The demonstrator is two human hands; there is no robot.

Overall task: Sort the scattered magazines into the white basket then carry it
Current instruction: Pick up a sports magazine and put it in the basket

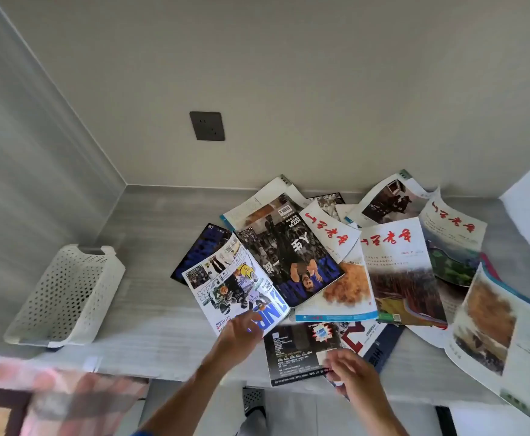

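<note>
Several magazines lie scattered and overlapping on the grey desk (pixel 150 247). My left hand (pixel 241 333) grips the near edge of a white-and-blue basketball magazine (pixel 232 284), which is lifted and tilted. My right hand (pixel 350 371) pinches the near right corner of a black-covered magazine (pixel 295 350) at the desk's front edge. The white perforated basket (pixel 68 294) stands empty at the left of the desk, apart from both hands. Magazines with red brush lettering (pixel 395 265) fill the right side.
The desk sits in a corner, with a wall at the back holding a dark socket (pixel 207 125) and a grey wall on the left. A checked cloth (pixel 59 394) is blurred at the lower left. One magazine (pixel 502 335) overhangs the front edge at the right.
</note>
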